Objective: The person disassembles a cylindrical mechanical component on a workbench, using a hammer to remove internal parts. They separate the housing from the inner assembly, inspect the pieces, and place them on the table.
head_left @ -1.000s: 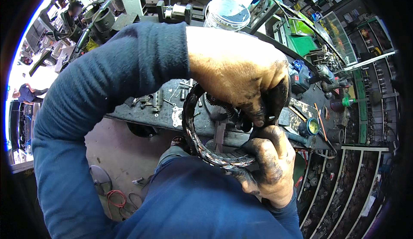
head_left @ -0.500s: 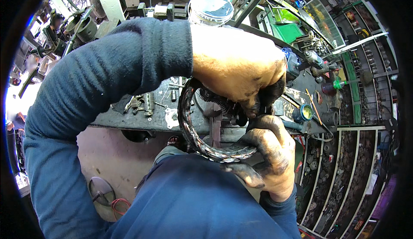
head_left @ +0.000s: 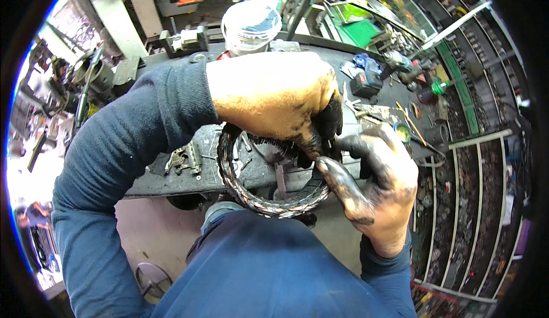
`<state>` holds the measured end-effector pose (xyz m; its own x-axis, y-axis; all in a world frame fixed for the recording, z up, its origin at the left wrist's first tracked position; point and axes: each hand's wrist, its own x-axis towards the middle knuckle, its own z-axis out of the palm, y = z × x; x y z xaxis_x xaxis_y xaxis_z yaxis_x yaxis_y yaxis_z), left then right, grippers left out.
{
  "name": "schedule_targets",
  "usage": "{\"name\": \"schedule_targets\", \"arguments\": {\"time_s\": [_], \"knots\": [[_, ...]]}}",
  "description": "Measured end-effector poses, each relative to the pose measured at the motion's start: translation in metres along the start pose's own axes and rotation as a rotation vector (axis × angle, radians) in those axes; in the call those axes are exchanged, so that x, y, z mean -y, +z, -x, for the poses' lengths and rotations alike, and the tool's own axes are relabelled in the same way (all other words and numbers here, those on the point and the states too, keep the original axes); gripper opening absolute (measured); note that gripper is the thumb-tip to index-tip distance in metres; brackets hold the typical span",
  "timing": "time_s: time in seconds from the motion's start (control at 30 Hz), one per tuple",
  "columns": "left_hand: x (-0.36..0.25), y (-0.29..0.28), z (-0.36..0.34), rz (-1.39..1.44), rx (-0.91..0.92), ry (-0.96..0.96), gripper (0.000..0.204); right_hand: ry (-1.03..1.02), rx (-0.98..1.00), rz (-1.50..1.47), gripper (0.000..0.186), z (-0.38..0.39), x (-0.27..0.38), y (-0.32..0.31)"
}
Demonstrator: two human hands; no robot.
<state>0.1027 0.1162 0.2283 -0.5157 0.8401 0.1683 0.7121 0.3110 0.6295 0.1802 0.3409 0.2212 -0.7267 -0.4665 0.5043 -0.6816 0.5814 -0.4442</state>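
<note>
The left hand arches over the top of a metal ring, and its broad back hides most of what the fingers do; only the blackened fingertips show, curled tight on the ring's upper right part. The right hand, dark with grease, comes up from below with thumb and forefinger pinched together right against those fingertips; what sits between them is too small to make out. The ring hangs in the air over the near edge of the tabletop, close to the person's chest, its upper arc lost under the left hand and its lower arc clear. Small parts lying inside and behind the ring blur together. A white tub stands at the far side, partly cut by the left wrist. Shelves crowd the right; open floor lies lower left.
</note>
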Motion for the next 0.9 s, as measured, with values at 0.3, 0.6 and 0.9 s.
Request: {"name": "schedule_targets", "arguments": {"time_s": [0.3,0.6,0.9], "knots": [[0.015,0.002,0.002,-0.185,-0.112,0.138,0.031,0.056,0.048,0.174,0.012,-0.016,0.025,0.002],[0.010,-0.001,0.003,-0.134,-0.017,0.087,0.036,0.261,-0.094,-0.054,0.011,-0.008,0.021,0.011],[0.003,-0.003,0.003,-0.080,0.050,-0.012,0.037,0.138,-0.138,-0.254,0.011,-0.006,0.014,-0.011]]}}
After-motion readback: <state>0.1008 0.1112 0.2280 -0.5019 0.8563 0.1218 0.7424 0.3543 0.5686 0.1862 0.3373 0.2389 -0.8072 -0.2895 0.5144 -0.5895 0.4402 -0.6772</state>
